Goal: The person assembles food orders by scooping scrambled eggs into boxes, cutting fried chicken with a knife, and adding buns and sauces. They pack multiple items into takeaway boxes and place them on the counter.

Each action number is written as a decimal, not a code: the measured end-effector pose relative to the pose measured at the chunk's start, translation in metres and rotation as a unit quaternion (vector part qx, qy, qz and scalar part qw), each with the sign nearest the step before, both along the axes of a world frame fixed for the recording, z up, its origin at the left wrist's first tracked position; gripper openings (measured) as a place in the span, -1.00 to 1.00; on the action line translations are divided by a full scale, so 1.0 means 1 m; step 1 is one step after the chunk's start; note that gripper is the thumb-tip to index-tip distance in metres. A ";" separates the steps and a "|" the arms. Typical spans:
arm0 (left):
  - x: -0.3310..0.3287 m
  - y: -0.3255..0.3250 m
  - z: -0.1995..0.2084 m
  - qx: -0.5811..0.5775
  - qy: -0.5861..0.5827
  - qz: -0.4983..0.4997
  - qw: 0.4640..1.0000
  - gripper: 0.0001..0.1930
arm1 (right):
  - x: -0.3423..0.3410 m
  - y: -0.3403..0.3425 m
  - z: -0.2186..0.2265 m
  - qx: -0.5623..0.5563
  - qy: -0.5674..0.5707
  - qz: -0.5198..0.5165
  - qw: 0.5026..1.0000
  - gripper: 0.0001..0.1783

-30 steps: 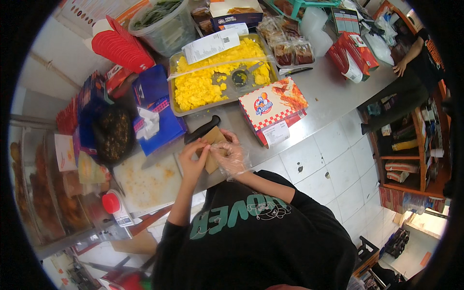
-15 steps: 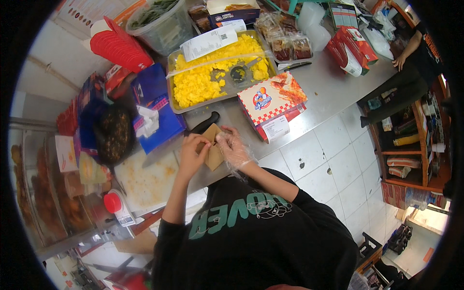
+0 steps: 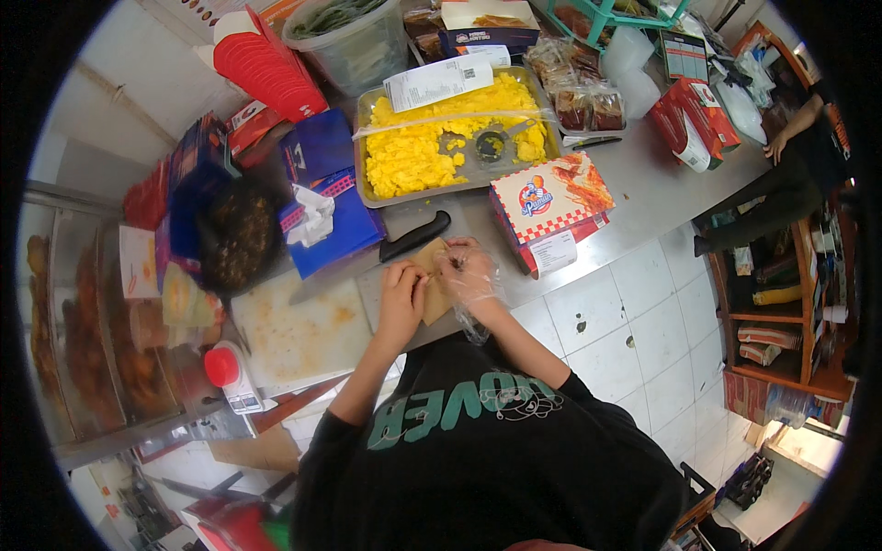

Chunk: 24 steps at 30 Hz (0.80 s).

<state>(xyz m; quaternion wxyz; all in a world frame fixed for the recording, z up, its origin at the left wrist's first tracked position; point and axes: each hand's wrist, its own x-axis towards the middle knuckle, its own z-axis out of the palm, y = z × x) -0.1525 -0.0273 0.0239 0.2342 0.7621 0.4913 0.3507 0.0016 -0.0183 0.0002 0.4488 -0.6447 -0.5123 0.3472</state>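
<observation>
A small piece of brown paper or card [image 3: 435, 301] is between my hands at the counter's near edge. My left hand [image 3: 401, 298], bare, pinches its left side with thumb and fingers. My right hand [image 3: 470, 275], in a loose clear plastic glove, grips the other side; the tips of its fingers are partly hidden. Just beyond my left hand lies a knife with a black handle [image 3: 415, 236]. Beyond and to the right of my hands is a closed red and cream food box [image 3: 551, 209] with a paper label on its side.
A metal tray [image 3: 404, 198] of yellow rice holds a dark scoop [image 3: 492, 143]. A stained white cutting board [image 3: 299, 321] and red-topped scale [image 3: 231, 378] lie left. Blue boxes [image 3: 331, 230] stand behind. Sauce packets [image 3: 588, 108] sit far right; a person [image 3: 799, 156] stands beyond the counter.
The view has shifted, so the counter things appear farther right. Both hands stay on the brown piece, which now shows less between my fingers.
</observation>
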 end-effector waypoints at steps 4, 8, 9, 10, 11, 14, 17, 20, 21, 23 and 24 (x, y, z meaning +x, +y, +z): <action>-0.001 0.002 -0.002 0.009 0.025 0.009 1.000 -0.88 | 0.002 0.001 0.019 -0.036 0.027 0.054 0.998 -0.75; -0.018 0.001 -0.004 0.027 -0.055 0.076 0.995 -0.84 | 0.010 -0.009 0.064 -0.067 -0.228 0.105 0.966 -0.50; -0.028 0.001 -0.004 0.053 -0.061 0.111 0.991 -0.82 | 0.011 -0.014 0.075 -0.044 -0.323 0.090 0.941 -0.39; -0.037 0.002 -0.004 0.079 -0.067 0.152 0.983 -0.80 | 0.008 -0.009 0.083 -0.026 -0.396 0.176 0.901 -0.29; -0.045 0.003 -0.005 0.041 -0.106 0.158 0.981 -0.79 | 0.006 -0.005 0.091 0.033 -0.466 0.252 0.848 -0.20; -0.060 0.014 -0.007 -0.031 -0.186 0.167 0.968 -0.77 | -0.016 0.016 0.106 0.009 -0.510 0.406 0.758 -0.05; -0.060 0.036 -0.007 -0.036 -0.229 0.127 0.964 -0.77 | -0.009 0.024 0.135 -0.068 -0.478 0.436 0.760 0.01; -0.044 0.045 -0.004 -0.104 -0.307 0.081 0.942 -0.78 | 0.045 0.014 0.182 0.023 -0.433 0.309 0.847 0.09; -0.034 0.043 -0.003 -0.141 -0.323 0.055 0.934 -0.77 | 0.072 0.014 0.196 -0.013 -0.440 0.253 0.861 0.09; -0.007 0.036 -0.004 -0.238 -0.339 -0.022 0.910 -0.72 | 0.118 0.025 0.213 -0.017 -0.444 0.162 0.881 0.09; 0.010 0.033 -0.005 -0.295 -0.336 -0.074 0.891 -0.67 | 0.135 0.034 0.212 -0.027 -0.452 0.132 0.882 0.08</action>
